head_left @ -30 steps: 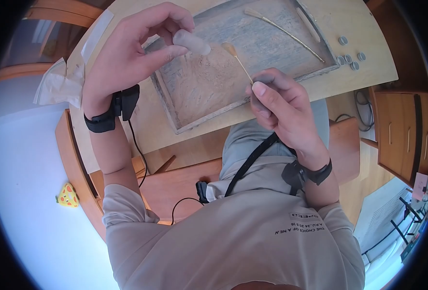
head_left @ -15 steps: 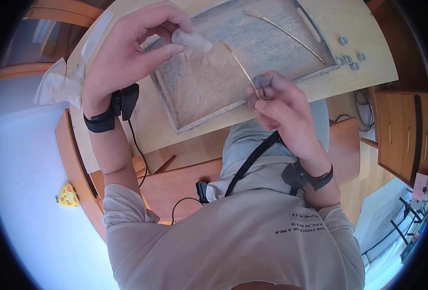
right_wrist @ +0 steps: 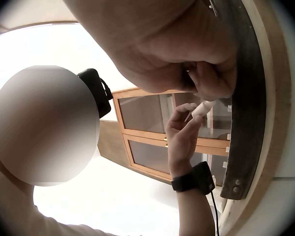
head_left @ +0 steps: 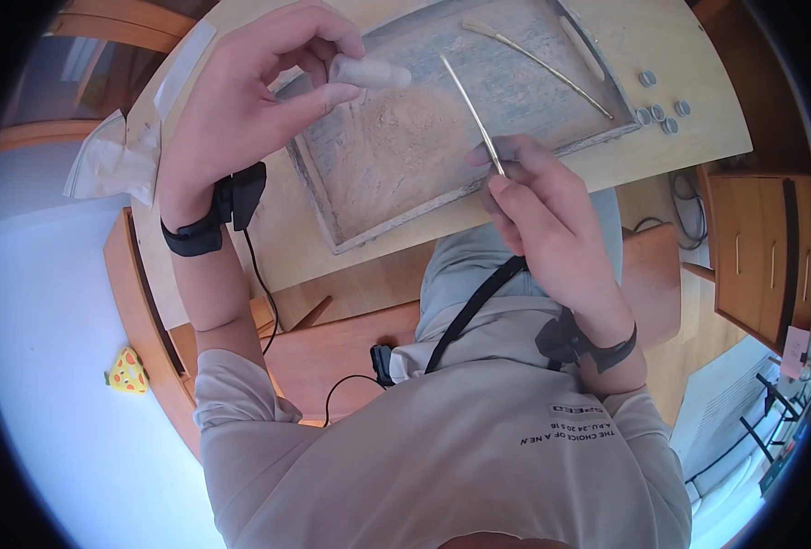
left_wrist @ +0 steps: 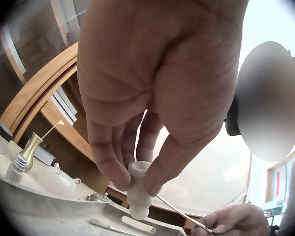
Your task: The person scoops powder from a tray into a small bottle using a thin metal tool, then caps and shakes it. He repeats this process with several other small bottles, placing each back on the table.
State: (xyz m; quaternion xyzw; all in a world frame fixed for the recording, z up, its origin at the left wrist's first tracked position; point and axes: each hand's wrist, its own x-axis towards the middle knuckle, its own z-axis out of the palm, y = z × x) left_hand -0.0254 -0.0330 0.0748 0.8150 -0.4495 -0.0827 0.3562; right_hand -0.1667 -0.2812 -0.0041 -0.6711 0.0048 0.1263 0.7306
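Observation:
The left hand (head_left: 241, 105) (left_wrist: 157, 73) pinches a small whitish vial-like piece (head_left: 373, 73) (left_wrist: 139, 191) between thumb and fingertips, above the tray. A thin pale line shows behind its fingers in the left wrist view; what it is, I cannot tell. In the right hand (head_left: 556, 224) (right_wrist: 172, 49), a slender gold-coloured stick (head_left: 468, 102) is gripped near its lower end. Its upper tip stands apart from the vial, to its right. Much of the right hand's grip is hidden in the right wrist view, where the vial (right_wrist: 202, 109) appears beyond it.
A dusty tray (head_left: 383, 232) with brownish powder lies on the table. A brush (head_left: 538, 62) rests inside it. Several small round pieces (head_left: 656, 113) stand right of the tray, a white bag (head_left: 117, 160) at left. A gold vase (left_wrist: 31, 150) stands beyond the tray.
The right hand has turned the stick, whose tip now points farther up and shows narrower. The vial has tilted slightly in the left hand, which has hardly moved.

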